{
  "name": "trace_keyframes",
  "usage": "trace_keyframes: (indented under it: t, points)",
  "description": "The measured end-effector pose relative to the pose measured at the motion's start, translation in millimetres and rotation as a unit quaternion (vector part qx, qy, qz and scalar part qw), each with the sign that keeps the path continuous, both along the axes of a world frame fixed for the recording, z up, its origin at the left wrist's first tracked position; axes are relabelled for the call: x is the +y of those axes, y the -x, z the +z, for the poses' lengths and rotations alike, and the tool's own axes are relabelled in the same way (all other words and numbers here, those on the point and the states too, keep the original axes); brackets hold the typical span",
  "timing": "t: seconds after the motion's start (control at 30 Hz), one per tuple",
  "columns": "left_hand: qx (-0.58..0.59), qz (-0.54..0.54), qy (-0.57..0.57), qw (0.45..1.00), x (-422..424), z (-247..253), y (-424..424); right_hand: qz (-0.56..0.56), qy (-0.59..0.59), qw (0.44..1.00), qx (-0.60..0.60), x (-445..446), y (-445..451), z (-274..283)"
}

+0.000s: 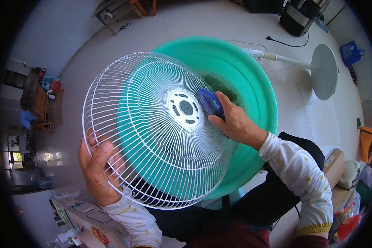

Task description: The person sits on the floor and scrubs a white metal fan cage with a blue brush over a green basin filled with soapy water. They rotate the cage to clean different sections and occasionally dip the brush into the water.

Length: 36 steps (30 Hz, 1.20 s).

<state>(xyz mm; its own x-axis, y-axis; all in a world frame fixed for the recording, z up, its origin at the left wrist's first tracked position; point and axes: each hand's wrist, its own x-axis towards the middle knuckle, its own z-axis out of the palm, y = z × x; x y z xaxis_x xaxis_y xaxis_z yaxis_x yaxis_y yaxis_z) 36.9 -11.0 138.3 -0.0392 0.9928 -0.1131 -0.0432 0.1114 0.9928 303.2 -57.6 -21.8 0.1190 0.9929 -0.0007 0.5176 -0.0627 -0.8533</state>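
Note:
A white wire fan grille (pixel 155 136) is tilted over a large green plastic basin (pixel 260 93). My left hand (pixel 100 167) grips the grille's rim at its lower left, with the thumb on the near side of the wires. My right hand (pixel 235 121) holds a blue-handled scrubbing brush (pixel 211 102) against the wires, just right of the grille's round hub plate. The brush's bristles are hidden. Dark, foamy water (pixel 218 85) shows in the basin beyond the grille. Patterned white sleeves cover both forearms.
A white fan stand with a round base (pixel 325 72) lies on the floor at right, beyond the basin. A black appliance (pixel 299 17) with a cord and plug is at upper right. A wooden chair (pixel 42 105) is at left. A cardboard box (pixel 334 162) and bags are at lower right.

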Motion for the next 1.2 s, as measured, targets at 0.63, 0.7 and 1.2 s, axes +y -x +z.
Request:
trace_keyframes:
  t: [0.63, 0.7, 1.2]
  points:
    - [-0.014, 0.004, -0.014, 1.0, -2, 1, -7, -0.021, 0.055, 0.975, -0.215, 2, -4, 9]
    - [-0.006, 0.033, -0.019, 0.999, -4, 1, -9, -0.028, 0.104, 0.974, -0.197, 13, -20, 8]
    - [-0.023, 0.004, -0.024, 0.999, -6, 0, -12, -0.044, 0.04, 0.962, -0.266, -5, 2, 15]
